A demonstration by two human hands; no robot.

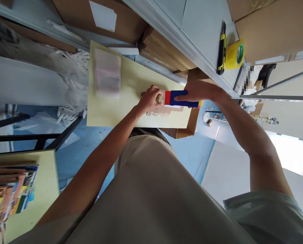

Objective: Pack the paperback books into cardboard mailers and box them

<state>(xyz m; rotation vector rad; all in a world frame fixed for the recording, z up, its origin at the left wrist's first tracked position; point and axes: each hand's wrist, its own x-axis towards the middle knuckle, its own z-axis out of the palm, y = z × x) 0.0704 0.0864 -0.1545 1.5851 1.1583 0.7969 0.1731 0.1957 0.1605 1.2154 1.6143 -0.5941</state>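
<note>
Left hand [149, 99] curled closed around a small clear-wrapped packet [158, 112] on the pale yellow table [131, 84], right hand [196, 95] gripped a red-and-blue tape dispenser [180, 99], fingers wrapped over it, touching the packet.

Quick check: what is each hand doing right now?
Left hand: closed on the roll end of the tape dispenser.
Right hand: closed on the dispenser's blue handle, over a small package.

From my remote feed I count two hands [151, 98] [194, 94] on one tape dispenser [182, 99], one stack of sleeves [107, 73] beside it, one yellow tape roll [235, 53] above.
</note>
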